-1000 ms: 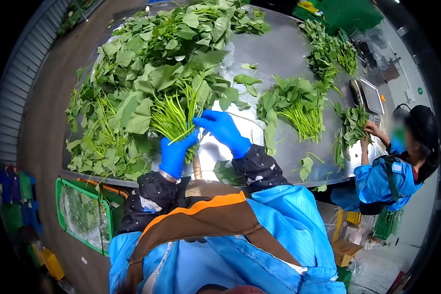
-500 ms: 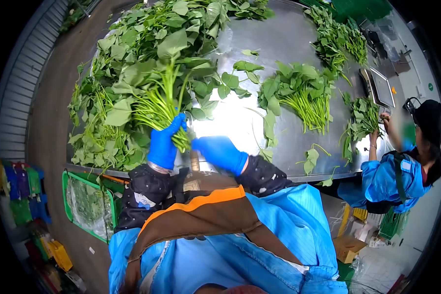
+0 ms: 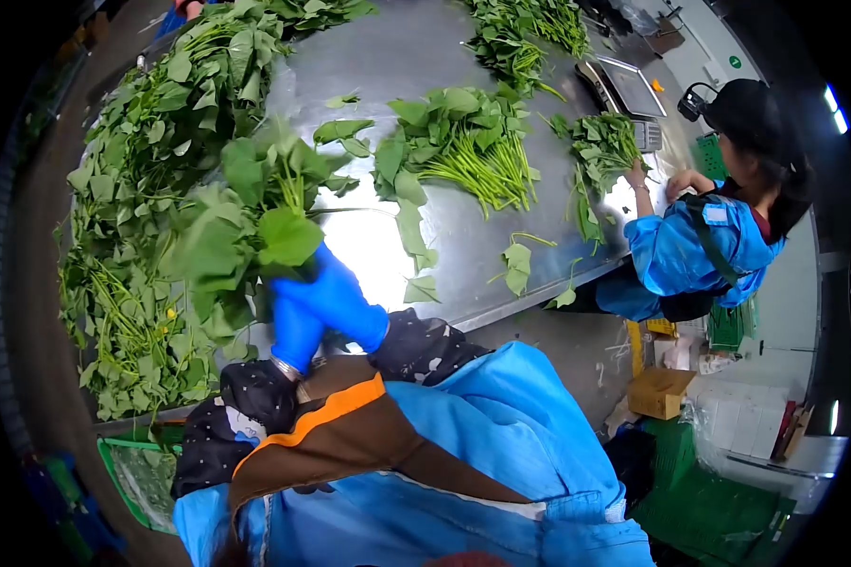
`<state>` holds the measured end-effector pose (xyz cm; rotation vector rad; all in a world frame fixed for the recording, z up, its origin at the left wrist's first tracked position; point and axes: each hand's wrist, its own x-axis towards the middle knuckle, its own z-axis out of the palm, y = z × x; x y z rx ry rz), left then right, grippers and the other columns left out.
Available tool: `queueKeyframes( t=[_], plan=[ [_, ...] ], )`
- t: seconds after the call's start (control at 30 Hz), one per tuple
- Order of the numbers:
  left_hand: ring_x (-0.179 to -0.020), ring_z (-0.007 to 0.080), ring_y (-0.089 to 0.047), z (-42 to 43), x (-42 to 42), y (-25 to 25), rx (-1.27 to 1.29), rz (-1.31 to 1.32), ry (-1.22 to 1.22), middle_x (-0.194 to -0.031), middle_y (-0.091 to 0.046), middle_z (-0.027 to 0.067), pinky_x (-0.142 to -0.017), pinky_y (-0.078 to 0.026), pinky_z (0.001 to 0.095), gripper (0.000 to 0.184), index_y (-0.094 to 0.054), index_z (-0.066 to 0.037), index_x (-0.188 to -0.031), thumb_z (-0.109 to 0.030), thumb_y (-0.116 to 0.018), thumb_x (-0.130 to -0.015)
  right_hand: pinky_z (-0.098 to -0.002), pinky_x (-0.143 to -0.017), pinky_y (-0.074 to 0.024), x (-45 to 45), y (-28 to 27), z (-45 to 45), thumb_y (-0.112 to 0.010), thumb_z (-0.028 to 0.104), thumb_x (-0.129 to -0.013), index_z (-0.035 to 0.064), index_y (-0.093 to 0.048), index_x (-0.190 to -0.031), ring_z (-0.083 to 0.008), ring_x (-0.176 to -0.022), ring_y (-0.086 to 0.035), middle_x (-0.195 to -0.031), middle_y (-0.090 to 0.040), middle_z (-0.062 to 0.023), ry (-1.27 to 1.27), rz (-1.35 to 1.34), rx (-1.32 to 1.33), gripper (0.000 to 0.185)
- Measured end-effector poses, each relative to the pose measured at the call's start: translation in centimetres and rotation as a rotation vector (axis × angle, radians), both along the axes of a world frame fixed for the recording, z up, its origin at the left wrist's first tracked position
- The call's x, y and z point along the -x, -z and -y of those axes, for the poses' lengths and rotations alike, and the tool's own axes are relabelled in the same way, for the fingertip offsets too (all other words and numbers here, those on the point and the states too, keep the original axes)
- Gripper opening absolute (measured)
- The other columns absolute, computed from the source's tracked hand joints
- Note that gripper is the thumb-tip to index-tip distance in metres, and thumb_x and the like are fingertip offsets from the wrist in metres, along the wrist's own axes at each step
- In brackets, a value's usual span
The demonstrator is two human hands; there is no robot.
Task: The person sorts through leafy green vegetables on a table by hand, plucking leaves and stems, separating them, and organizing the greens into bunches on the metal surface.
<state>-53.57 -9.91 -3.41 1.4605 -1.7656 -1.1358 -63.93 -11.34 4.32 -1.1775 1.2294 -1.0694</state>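
Both of my blue-gloved hands are together at the near edge of the metal table, partly crossed. Leaves of a green bunch (image 3: 246,222) hang over my left hand (image 3: 296,326) and hide its fingers, which are around the bunch. My right hand (image 3: 342,298) reaches across against the same bunch, its fingers blurred and covered by leaves. To the left spreads a large heap of leafy greens (image 3: 128,189). A separate bunch with bright stems (image 3: 482,170) lies to the right of my hands.
On the right a co-worker (image 3: 700,236) in blue holds greens (image 3: 603,146) beside a scale (image 3: 631,88). More greens (image 3: 506,47) lie at the far side of the metal table (image 3: 369,57). A green-framed crate (image 3: 113,472) stands below left; a cardboard box (image 3: 660,390) is at lower right.
The view has swung to the right. The bunch in my left hand has turned, its leaves now toward me over the gloves. My right hand has moved in from the side to meet my left.
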Motion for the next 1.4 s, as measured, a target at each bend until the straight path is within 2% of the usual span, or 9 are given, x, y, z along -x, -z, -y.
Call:
queueKeyframes(
  t=[0.2,0.47,0.67,0.9,0.93,0.97,1.03,1.2,1.4],
  plan=[
    [-0.113,0.0215,-0.042,0.8,3.9,-6.7,-0.412,-0.486,0.351,-0.120,-0.045,0.0121,-0.096,-0.033,0.0349,0.058,-0.036,-0.003,-0.125,-0.014,-0.064,-0.076,-0.0317,-0.085,-0.0407,10.0,-1.0,3.0,-0.066,0.014,-0.073,0.0021,-0.044,-0.120,-0.0186,-0.099,-0.052,-0.109,-0.055,-0.0111,0.126,0.009,0.087,0.053],
    [-0.083,0.0114,-0.056,3.0,-0.7,-6.2,-0.700,-0.542,0.081,-0.089,-0.060,0.0054,-0.076,-0.045,0.0230,0.025,-0.055,0.000,-0.102,-0.011,-0.057,-0.080,-0.0324,-0.074,-0.0457,32.2,-6.6,12.3,-0.068,0.018,-0.072,0.0052,-0.048,-0.113,-0.0255,-0.088,-0.059,-0.100,-0.059,-0.0137,0.525,-0.819,0.647,0.048],
    [-0.085,0.0164,-0.058,0.7,-6.1,-4.0,-0.830,-0.638,-0.154,-0.092,-0.060,0.0098,-0.077,-0.047,0.0254,0.024,-0.053,0.002,-0.102,-0.011,-0.054,-0.081,-0.0428,-0.089,-0.0377,44.8,11.0,13.7,-0.060,0.044,-0.074,0.0073,-0.028,-0.132,-0.0395,-0.109,-0.045,-0.122,-0.042,-0.0258,0.081,-1.204,-0.154,0.075],
    [-0.079,0.0144,-0.057,-4.4,-13.4,-0.1,-0.720,-0.744,-0.311,-0.086,-0.059,0.0072,-0.073,-0.047,0.0260,0.018,-0.057,0.000,-0.093,-0.015,-0.052,-0.084,-0.0358,-0.095,-0.0326,45.4,13.6,12.1,-0.057,0.027,-0.080,-0.0050,-0.031,-0.127,-0.0294,-0.114,-0.041,-0.128,-0.038,-0.0205,0.134,-1.028,-0.010,0.062],
    [-0.078,0.0141,-0.057,-4.8,-14.1,-0.7,-0.411,-0.319,-0.090,-0.086,-0.059,0.0063,-0.071,-0.047,0.0258,0.017,-0.058,-0.001,-0.092,-0.016,-0.052,-0.084,-0.0353,-0.094,-0.0333,46.1,13.5,12.1,-0.056,0.025,-0.081,-0.0050,-0.032,-0.126,-0.0286,-0.112,-0.042,-0.127,-0.039,-0.0198,0.141,-1.100,0.039,0.059],
    [-0.080,0.0134,-0.057,-5.9,-14.9,1.8,0.315,-0.115,0.108,-0.088,-0.059,0.0054,-0.071,-0.047,0.0254,0.019,-0.058,-0.003,-0.094,-0.017,-0.053,-0.084,-0.0347,-0.093,-0.0341,45.7,13.0,12.3,-0.055,0.023,-0.081,-0.0049,-0.034,-0.125,-0.0278,-0.110,-0.043,-0.125,-0.041,-0.0192,0.187,-1.158,0.087,0.056],
    [-0.088,0.0168,-0.058,-6.1,-14.5,1.0,-0.603,-0.849,-0.474,-0.096,-0.057,0.0081,-0.072,-0.049,0.0292,0.020,-0.055,-0.001,-0.099,-0.006,-0.058,-0.080,-0.0335,-0.091,-0.0356,44.2,12.7,12.8,-0.053,0.019,-0.082,-0.0048,-0.037,-0.123,-0.0261,-0.105,-0.046,-0.122,-0.045,-0.0178,0.345,-1.212,0.188,0.050],
    [-0.083,0.0148,-0.060,-5.6,-18.3,1.2,-0.246,-0.935,-0.600,-0.090,-0.061,0.0076,-0.069,-0.049,0.0247,0.026,-0.057,0.000,-0.098,-0.016,-0.061,-0.079,-0.0306,-0.086,-0.0395,30.5,7.1,14.0,-0.049,0.008,-0.084,-0.0045,-0.046,-0.118,-0.0219,-0.095,-0.053,-0.114,-0.053,-0.0143,0.274,-0.800,0.404,0.036],
    [-0.103,0.0255,-0.051,-5.9,-29.5,-2.7,0.234,0.399,-0.781,-0.110,-0.055,0.0094,-0.088,-0.039,0.0359,0.039,-0.055,-0.017,-0.110,-0.025,-0.062,-0.073,-0.0281,-0.081,-0.0426,-0.6,-1.6,11.2,-0.049,0.016,-0.084,-0.0008,-0.054,-0.111,-0.0160,-0.090,-0.055,-0.105,-0.057,-0.0085,-0.229,-0.266,0.076,0.032]
  ],
)
